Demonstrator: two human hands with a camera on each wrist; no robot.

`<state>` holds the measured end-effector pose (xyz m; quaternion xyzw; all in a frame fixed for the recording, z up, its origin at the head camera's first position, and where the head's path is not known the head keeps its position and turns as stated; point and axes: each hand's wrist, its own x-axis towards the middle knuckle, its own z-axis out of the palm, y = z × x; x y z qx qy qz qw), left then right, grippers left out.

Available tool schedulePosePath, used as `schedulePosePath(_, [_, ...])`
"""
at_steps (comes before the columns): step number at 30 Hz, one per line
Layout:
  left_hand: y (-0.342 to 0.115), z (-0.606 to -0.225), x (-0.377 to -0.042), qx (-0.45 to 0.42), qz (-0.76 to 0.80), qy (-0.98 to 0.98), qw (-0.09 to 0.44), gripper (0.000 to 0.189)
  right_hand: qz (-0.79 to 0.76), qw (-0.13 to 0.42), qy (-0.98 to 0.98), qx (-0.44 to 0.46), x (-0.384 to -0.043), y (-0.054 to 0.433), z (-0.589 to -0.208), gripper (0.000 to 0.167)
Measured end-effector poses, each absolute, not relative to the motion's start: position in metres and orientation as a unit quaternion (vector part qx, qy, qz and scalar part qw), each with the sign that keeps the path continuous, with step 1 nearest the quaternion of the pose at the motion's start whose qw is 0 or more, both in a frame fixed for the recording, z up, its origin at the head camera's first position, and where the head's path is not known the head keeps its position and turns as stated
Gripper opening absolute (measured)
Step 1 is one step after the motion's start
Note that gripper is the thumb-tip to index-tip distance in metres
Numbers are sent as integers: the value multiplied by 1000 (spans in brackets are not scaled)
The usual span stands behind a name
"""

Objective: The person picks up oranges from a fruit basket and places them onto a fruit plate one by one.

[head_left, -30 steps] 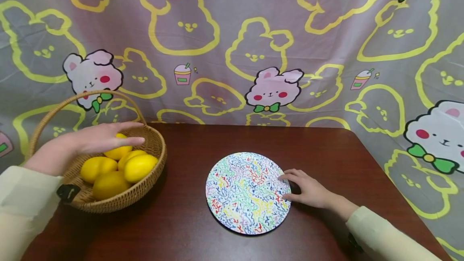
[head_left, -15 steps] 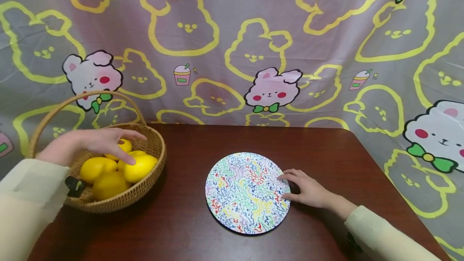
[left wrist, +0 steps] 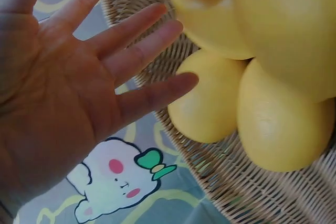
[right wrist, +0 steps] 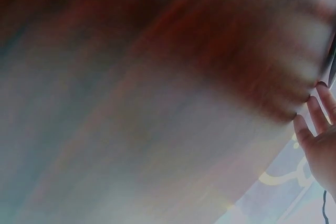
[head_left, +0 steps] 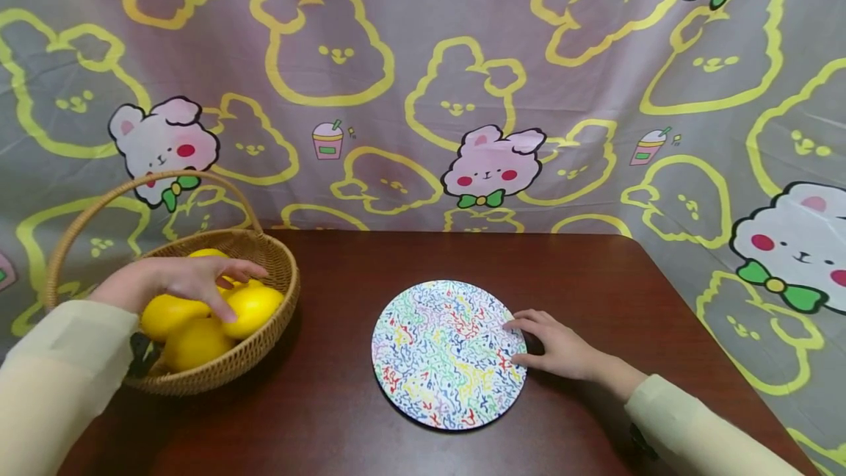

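My left hand [head_left: 198, 283] reaches over a wicker basket [head_left: 256, 351] of several lemons at the left in the head view. Its thumb overlaps the front right lemon [head_left: 256, 310], while the other fingers stretch above the pile. In the left wrist view the left hand [left wrist: 73, 77] shows its bare palm and spread fingers beside the lemons [left wrist: 286, 116], with nothing gripped. My right hand [head_left: 558, 350] rests at the right edge of a round board [head_left: 449, 358] covered in coloured squiggles, fingertips on its rim. The right wrist view is mostly blurred, with the right hand [right wrist: 323, 153] at its edge.
The basket's tall arched handle [head_left: 79, 226] rises on the left, close to the left forearm. A dark red wooden table [head_left: 344, 314] lies under everything. Behind it hangs a patterned cloth [head_left: 383, 116] with cartoon rabbits and yellow outlines.
The left hand has come down over the lemons, its thumb dropping away from the fingers toward the front right lemon. The right hand and the board have stayed in place.
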<state>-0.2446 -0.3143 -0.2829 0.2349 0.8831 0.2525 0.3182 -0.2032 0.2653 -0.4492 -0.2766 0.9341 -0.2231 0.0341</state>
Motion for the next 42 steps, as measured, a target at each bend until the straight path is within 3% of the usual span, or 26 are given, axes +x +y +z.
schedulePosePath(12, [-311,-297,-241,219,235,892,317,81,-225,29,933,-279,-203,264,-450,57])
schedulePosePath(21, [-303,-301,-240,180,258,881,354,87,-227,36,933,-276,-203,264,-450,56])
schedulePosePath(42, [-298,-307,-241,173,234,888,357,86,-223,31,933,-281,-203,264,-449,55])
